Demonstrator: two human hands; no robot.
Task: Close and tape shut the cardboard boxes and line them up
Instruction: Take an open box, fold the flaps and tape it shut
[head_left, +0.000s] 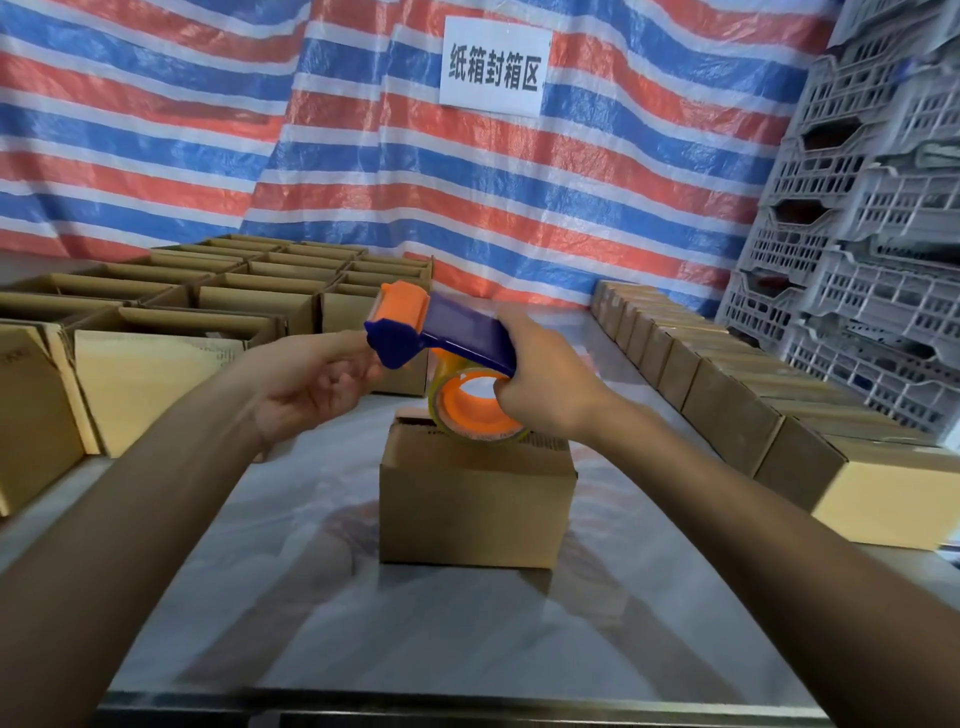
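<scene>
Table edge (467, 696) below us, we've got the tape dispenser (447, 332) hovering above the box (475, 512) at mid-table, right hand (545, 387) wrapped round its handle, left hand (317, 384) pinching at its blade end, freeing the tape, we reckon, then down onto the top seam.

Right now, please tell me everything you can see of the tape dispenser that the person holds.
The tape dispenser is a hand-held one, seemingly plastic. It has a dark blue body, an orange roller at the front, and an orange hub carrying a tape roll that looks clear and yellowish. It is in the air, tilted with its front end raised, above the small cardboard box. The right hand grips its rear. The left hand reaches its blue front end; whether it pinches tape is unclear.
</scene>
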